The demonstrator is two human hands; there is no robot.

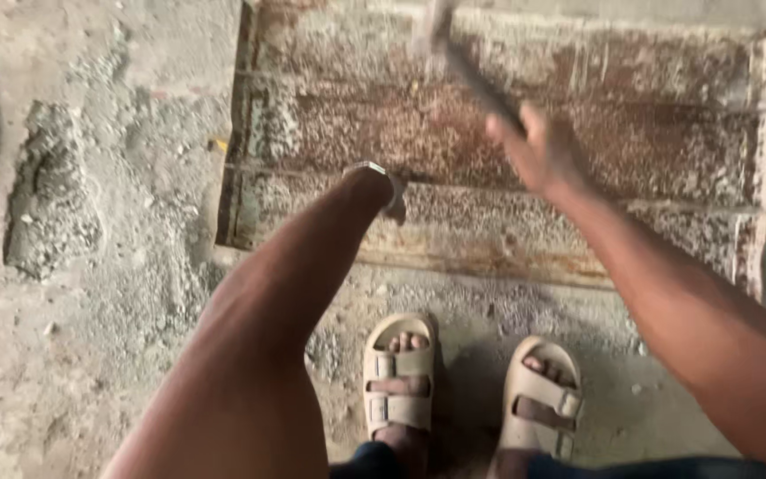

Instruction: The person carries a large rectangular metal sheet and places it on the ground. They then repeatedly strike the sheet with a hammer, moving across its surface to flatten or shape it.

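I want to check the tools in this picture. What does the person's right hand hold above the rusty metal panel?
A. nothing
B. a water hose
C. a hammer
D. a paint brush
C: the right hand grips a dark handle with a blurred hammer head raised over the rusty panel.

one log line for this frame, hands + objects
right hand: grips hammer, raised | left hand: on rusty panel | sandals on concrete floor

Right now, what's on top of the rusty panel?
The rusty panel is crusted with pale cement residue. The left hand presses on its middle ribs; the right hand holds a hammer raised above it. The surface beneath the arms is covered.
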